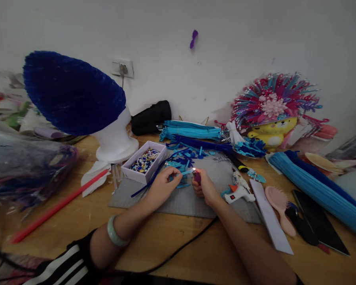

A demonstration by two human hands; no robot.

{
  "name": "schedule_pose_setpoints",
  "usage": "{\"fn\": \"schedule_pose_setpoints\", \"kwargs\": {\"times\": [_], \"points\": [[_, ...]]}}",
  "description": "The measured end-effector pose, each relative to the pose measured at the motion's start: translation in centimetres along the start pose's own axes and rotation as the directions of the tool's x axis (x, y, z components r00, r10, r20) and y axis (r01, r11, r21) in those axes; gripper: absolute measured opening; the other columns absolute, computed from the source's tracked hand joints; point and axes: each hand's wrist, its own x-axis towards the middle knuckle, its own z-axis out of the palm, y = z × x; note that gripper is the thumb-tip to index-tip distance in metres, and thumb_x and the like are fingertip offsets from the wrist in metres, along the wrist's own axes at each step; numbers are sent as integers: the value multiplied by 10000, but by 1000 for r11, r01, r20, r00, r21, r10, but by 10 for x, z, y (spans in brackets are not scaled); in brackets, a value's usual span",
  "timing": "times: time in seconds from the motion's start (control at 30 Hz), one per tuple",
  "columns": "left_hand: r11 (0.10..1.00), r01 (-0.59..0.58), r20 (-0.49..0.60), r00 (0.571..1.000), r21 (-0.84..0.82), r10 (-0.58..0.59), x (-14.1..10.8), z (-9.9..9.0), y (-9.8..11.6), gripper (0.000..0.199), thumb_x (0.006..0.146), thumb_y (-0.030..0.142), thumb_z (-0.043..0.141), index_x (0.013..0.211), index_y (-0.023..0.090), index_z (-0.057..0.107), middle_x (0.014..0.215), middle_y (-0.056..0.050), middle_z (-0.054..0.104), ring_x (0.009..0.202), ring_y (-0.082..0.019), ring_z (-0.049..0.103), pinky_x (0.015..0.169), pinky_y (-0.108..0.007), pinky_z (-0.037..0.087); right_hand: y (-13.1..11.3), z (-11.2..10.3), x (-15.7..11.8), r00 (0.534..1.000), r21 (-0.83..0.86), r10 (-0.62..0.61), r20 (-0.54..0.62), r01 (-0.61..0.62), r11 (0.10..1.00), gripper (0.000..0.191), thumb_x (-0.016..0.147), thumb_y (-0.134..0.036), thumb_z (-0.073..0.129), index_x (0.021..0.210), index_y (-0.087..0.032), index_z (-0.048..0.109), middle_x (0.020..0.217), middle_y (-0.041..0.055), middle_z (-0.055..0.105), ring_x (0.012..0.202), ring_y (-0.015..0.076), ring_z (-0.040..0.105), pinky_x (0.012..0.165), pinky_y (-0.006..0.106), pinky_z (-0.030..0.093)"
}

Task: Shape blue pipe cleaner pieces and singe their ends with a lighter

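Between the fingertips of my left hand (166, 183) is a short light-blue pipe cleaner piece (186, 172), pointing right. My right hand (206, 186) is wrapped round a dark red lighter (197, 177). The lighter's small flame (194, 169) burns at the tip of the blue piece. Both hands are over a grey mat (178, 208), close together. Cut blue pieces (182, 160) lie on the mat behind my hands. A lilac box (142, 177) of beads and gems stands to the left of them.
A white glue gun (239, 194) lies right of my right hand, with a pink hairbrush (280, 206) farther right. A white mannequin head (114, 138) wears a dark blue headpiece (74, 93). Bundled blue pipe cleaners (311, 186) lie at the right. A black cable (178, 249) crosses the front.
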Motion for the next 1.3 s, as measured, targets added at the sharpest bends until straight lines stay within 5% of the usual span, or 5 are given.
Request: {"fn": "schedule_pose_setpoints", "kwargs": {"times": [0.33,0.5,0.67,0.83,1.3], "points": [[910,-208,-63,967,359,246,9,-14,-10,133,887,223,552,797,193,646,844,-39,678,833,-206,612,788,-335,474,-5,-7,-5,993,468,-60,-103,101,878,513,808,-694,446,610,-220,454,402,-108,249,331,64,176,325,178,155],[680,-206,31,965,703,261,12,-21,-11,166,927,215,557,970,208,718,1012,-93,714,1007,-292,615,877,-438,447,-5,-14,7,933,-96,-252,-258,235,967,207,773,-393,615,693,-203,592,493,-61,449,421,100,367,418,217,273],[574,-224,108,967,787,229,10,-18,-10,237,952,199,516,1079,209,716,1090,-110,718,1075,-307,601,950,-495,409,-18,-19,25,851,-843,-512,-118,187,505,207,854,-227,543,689,-174,658,853,85,681,781,200,599,687,290,413],[619,-202,85,973,759,213,7,-16,-8,275,937,185,506,1132,200,699,1134,-121,702,1104,-304,598,967,-507,406,-23,-15,31,872,-951,-486,-60,97,293,202,891,-192,530,849,-165,725,1005,115,710,875,212,637,736,284,406],[694,-235,84,966,681,244,3,-14,-4,271,930,187,489,1112,213,687,1111,-99,700,1073,-284,606,949,-485,401,-43,-26,24,861,-967,-498,-109,23,252,263,909,-149,531,1010,-151,774,1075,136,692,975,219,637,826,275,428]]}}
